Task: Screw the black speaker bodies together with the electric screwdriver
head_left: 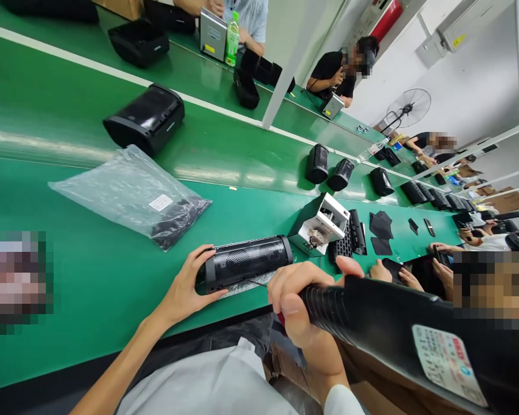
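Note:
A black speaker (251,262) with a perforated grille lies on its side on the green bench. My left hand (190,282) is closed around its left end, thumb below and fingers above. My right hand (300,294) is wrapped round the ribbed grip of a black electric screwdriver (380,323), whose labelled body fills the lower right, close to the camera. From that hand a thin shaft points left to the speaker's lower edge; whether its tip touches a screw cannot be seen. Clear plastic shows just under the speaker.
A silver-and-black screw feeder (322,225) stands right of the speaker. Beyond the speaker lie a plastic bag (134,190) of dark parts and another black speaker (147,118). Dark cut pieces (381,225) lie farther right. Co-workers sit along the bench, one person's hands (395,274) close on my right.

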A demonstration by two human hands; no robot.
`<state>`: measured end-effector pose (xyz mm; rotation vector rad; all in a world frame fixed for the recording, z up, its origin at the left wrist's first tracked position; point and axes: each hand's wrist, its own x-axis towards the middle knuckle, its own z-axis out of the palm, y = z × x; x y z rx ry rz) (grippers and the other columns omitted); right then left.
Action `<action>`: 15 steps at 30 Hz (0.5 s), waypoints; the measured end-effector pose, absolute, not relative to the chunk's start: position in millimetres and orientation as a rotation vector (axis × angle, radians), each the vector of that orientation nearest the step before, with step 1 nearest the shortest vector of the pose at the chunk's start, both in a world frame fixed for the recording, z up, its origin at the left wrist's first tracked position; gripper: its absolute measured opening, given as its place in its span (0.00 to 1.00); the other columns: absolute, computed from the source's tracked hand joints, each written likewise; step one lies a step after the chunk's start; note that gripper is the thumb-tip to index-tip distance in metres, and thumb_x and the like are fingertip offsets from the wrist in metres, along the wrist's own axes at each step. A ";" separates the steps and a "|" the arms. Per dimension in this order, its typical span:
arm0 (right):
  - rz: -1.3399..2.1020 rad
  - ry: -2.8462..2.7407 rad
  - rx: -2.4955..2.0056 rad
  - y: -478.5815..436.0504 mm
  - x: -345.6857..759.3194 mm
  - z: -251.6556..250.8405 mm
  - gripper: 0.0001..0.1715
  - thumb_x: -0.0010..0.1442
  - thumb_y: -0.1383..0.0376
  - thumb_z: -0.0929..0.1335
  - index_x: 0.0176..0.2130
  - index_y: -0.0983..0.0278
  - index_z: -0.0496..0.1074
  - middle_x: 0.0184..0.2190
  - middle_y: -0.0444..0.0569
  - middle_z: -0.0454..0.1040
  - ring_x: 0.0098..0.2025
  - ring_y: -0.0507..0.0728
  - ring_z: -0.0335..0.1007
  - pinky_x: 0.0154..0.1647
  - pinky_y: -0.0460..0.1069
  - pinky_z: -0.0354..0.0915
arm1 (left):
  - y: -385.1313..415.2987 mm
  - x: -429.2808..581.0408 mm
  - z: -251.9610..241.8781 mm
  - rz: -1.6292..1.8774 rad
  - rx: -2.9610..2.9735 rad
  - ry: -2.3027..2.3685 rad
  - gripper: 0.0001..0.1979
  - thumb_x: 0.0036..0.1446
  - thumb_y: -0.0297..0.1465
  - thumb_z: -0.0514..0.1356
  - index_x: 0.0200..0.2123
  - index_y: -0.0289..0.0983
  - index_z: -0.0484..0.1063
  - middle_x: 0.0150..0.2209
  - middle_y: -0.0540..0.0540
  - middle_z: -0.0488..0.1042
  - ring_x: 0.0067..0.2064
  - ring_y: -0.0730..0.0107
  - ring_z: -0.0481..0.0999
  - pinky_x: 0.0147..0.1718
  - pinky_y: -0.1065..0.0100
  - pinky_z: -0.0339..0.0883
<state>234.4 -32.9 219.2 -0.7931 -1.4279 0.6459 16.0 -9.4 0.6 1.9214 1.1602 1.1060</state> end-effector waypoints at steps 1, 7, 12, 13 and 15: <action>0.659 -1.437 -0.802 -32.4 235.0 217.3 0.36 0.78 0.61 0.74 0.73 0.41 0.57 0.27 0.30 0.76 0.18 0.53 0.69 0.18 0.51 0.68 | -9.6 16.3 1.0 1.110 1.915 1.157 0.42 0.68 0.46 0.76 0.78 0.52 0.61 0.76 0.35 0.68 0.74 0.40 0.77 0.69 0.38 0.78; 0.653 -1.365 -0.759 -32.9 239.2 203.2 0.35 0.76 0.62 0.76 0.72 0.43 0.61 0.28 0.31 0.79 0.18 0.53 0.70 0.19 0.52 0.68 | -10.2 17.5 2.2 1.128 1.917 1.141 0.41 0.68 0.47 0.75 0.77 0.52 0.62 0.76 0.35 0.68 0.74 0.40 0.77 0.68 0.39 0.79; 0.671 -1.526 -0.832 -26.2 236.4 189.6 0.35 0.77 0.64 0.74 0.72 0.44 0.59 0.30 0.32 0.79 0.21 0.54 0.72 0.25 0.53 0.72 | -10.7 17.6 0.4 1.125 1.938 1.142 0.42 0.70 0.49 0.74 0.78 0.51 0.61 0.76 0.34 0.68 0.73 0.40 0.78 0.68 0.39 0.80; 0.678 -1.563 -0.856 -25.1 236.1 184.2 0.31 0.77 0.64 0.74 0.69 0.46 0.61 0.29 0.32 0.79 0.21 0.53 0.73 0.27 0.53 0.73 | -10.9 17.5 -0.2 1.127 1.941 1.140 0.42 0.69 0.48 0.74 0.78 0.51 0.61 0.76 0.34 0.69 0.73 0.40 0.77 0.68 0.38 0.79; 0.713 -1.573 -0.912 -25.1 236.2 172.7 0.20 0.75 0.63 0.75 0.58 0.50 0.67 0.27 0.32 0.77 0.21 0.52 0.71 0.28 0.53 0.72 | -11.4 17.0 -0.5 1.143 1.943 1.124 0.42 0.68 0.45 0.76 0.78 0.52 0.62 0.75 0.34 0.69 0.73 0.39 0.78 0.68 0.38 0.79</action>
